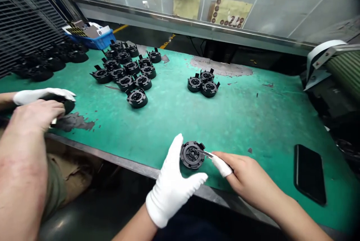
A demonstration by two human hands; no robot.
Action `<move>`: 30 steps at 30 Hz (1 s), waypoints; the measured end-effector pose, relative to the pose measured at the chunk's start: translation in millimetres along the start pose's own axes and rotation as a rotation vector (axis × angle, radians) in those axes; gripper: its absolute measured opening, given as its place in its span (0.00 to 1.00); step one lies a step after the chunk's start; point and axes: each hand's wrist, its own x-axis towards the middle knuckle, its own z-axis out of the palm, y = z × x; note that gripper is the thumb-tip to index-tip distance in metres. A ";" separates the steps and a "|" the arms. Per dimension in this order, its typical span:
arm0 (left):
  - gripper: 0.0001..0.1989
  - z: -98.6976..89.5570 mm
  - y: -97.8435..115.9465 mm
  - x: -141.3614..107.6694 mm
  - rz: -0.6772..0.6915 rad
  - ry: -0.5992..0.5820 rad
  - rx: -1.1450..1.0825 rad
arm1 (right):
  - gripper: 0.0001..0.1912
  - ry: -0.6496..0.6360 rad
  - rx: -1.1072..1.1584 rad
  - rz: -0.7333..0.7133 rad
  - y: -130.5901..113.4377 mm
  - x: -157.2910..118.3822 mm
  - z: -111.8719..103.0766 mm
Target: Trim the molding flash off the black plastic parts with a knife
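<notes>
Part: your left hand (171, 184), in a white glove, holds 1 round black plastic part (192, 154) just above the near edge of the green table (247, 117), open face tipped up toward you, likely so the blade can get into the recess.
Left hand: half curled, fingers behind the part, thumb out below it. Grasping the part, not clenched.
Right hand: your right hand (247, 179) is bare except for a white finger cot (222, 166) on the index finger. It pinches a thin metal blade (206, 154), tip touching the part's inner face. Closed tight on the tool.
Small group: 3 of the same parts (203, 83) sit well apart past mid-table, set off from the rest, probably a separate lot.
Big group: about 14 more parts (126, 70) clustered far left, touching each other, with a darker pile beyond at the table's left end.
Bin: blue bin (94, 38) at the far left corner, behind the cluster.
Phone: black phone (309, 173) flat on the table to your right, clear of the hands.
Co-worker: another person's hands at left, 1 gloved hand (42, 95) and 1 bare hand (35, 115), closed around a dark part at the table edge.
</notes>
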 end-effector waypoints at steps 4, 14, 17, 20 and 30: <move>0.51 -0.2 -10.5 23.3 0.024 -0.062 0.023 | 0.23 -0.049 -0.155 0.019 2.9 0.0 2.9; 0.47 1.3 -16.0 24.7 0.093 -0.018 0.096 | 0.23 -0.141 -0.309 0.062 2.1 5.8 1.8; 0.47 1.2 -15.7 24.8 0.108 -0.006 0.094 | 0.24 -0.172 -0.257 0.092 -3.2 -1.7 8.9; 0.46 1.6 -16.7 24.2 0.133 0.001 0.084 | 0.22 -0.164 -0.152 0.139 -11.4 -8.3 18.4; 0.44 2.4 -16.1 23.8 0.128 0.011 0.054 | 0.26 -0.184 -0.102 0.215 -25.2 -13.1 33.1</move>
